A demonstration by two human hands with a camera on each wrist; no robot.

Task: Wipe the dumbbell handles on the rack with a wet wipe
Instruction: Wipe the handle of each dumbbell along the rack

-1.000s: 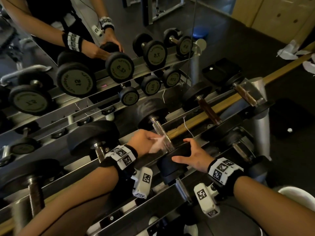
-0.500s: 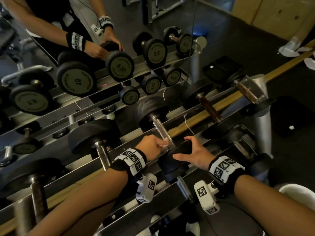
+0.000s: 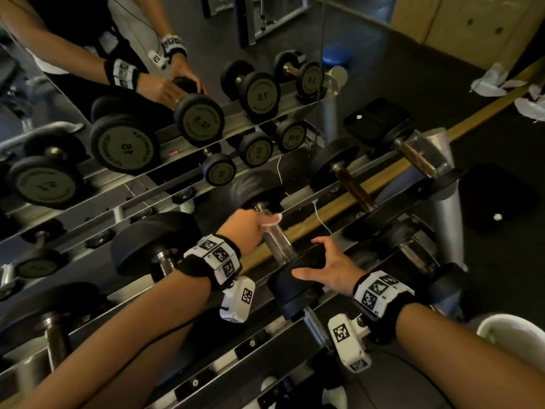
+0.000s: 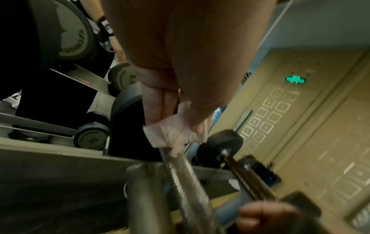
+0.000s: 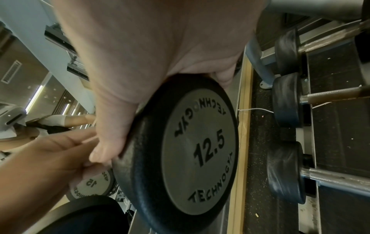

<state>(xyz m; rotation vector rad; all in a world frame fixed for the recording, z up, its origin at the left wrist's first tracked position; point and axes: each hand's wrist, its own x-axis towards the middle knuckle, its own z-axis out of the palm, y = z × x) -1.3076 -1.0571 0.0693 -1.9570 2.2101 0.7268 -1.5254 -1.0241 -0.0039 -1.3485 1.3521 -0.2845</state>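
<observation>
A 12.5 dumbbell lies on the top shelf of the rack (image 3: 206, 376). My left hand (image 3: 247, 228) grips a white wet wipe (image 3: 272, 221) around its chrome handle (image 3: 278, 242), at the far end close to the far head. The left wrist view shows the wipe (image 4: 174, 134) bunched under my fingers on the handle (image 4: 184, 178). My right hand (image 3: 330, 265) holds the near head (image 3: 295, 286), thumb on one side and fingers over the rim. In the right wrist view that head (image 5: 196, 152) fills the middle under my right hand (image 5: 160, 55).
More dumbbells sit either side, a larger one to the left (image 3: 153, 243) and two with brownish handles to the right (image 3: 354, 187). A mirror behind the rack reflects them. A white bin (image 3: 513, 335) stands at lower right; crumpled wipes (image 3: 495, 84) lie on the floor.
My left hand slid the wipe down the handle toward the near head, then back up to the far end. The right hand stayed on the near head.
</observation>
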